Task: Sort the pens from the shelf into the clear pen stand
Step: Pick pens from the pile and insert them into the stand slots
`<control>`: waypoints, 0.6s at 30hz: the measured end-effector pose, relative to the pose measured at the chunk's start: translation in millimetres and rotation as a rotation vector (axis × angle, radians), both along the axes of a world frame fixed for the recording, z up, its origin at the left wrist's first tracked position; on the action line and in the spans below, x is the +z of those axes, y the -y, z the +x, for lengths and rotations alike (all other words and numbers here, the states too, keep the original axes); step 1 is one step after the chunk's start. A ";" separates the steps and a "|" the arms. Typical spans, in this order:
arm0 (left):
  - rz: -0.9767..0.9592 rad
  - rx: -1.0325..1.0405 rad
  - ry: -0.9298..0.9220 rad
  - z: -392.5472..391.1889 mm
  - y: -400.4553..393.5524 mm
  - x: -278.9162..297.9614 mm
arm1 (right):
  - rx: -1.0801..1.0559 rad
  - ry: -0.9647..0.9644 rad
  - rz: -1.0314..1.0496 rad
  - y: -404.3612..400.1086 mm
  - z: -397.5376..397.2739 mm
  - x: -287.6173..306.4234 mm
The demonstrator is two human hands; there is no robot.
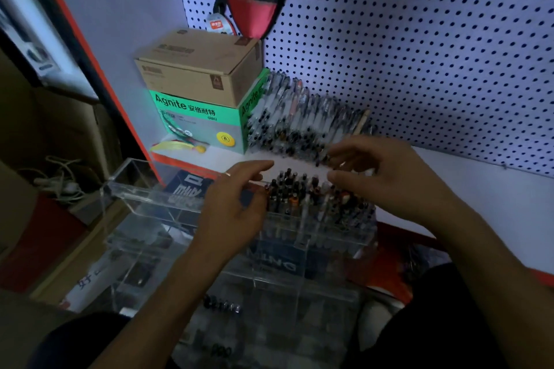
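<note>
Pens on shelf [302, 117]: stacked leaning against the green box [198, 120], within reach
Clear pen stand [168, 204]: below the shelf edge, rear compartment filled upright
Left hand [230, 213]: fingers relaxed, touching the stand, likely steadying
Right hand [386, 171]: loosely curled above the standing pens; grasp cannot be told

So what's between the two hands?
In the head view, between the left hand and the right hand stands a bunch of upright pens in the clear pen stand.
</note>
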State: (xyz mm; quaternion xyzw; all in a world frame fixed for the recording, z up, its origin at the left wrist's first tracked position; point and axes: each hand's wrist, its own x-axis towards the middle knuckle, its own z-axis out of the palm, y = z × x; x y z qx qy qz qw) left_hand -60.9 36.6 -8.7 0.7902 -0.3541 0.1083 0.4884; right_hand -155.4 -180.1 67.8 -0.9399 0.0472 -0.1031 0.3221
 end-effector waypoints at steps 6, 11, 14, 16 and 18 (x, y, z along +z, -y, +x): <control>-0.051 -0.178 -0.098 1.4 24.3 41.9 | -0.150 0.109 0.123 19.0 -20.6 -8.9; 0.178 -0.330 -0.177 7.0 75.8 66.4 | -0.371 0.045 0.112 70.0 -13.9 -28.2; 0.358 -0.381 -0.170 13.5 112.1 70.7 | -0.438 -0.095 0.060 103.5 2.7 -50.1; 0.482 -0.387 -0.139 18.0 135.9 70.1 | -0.417 -0.190 -0.015 119.8 14.5 -65.9; 0.604 -0.383 -0.101 21.4 159.0 68.6 | -0.347 -0.263 -0.051 131.8 23.8 -82.8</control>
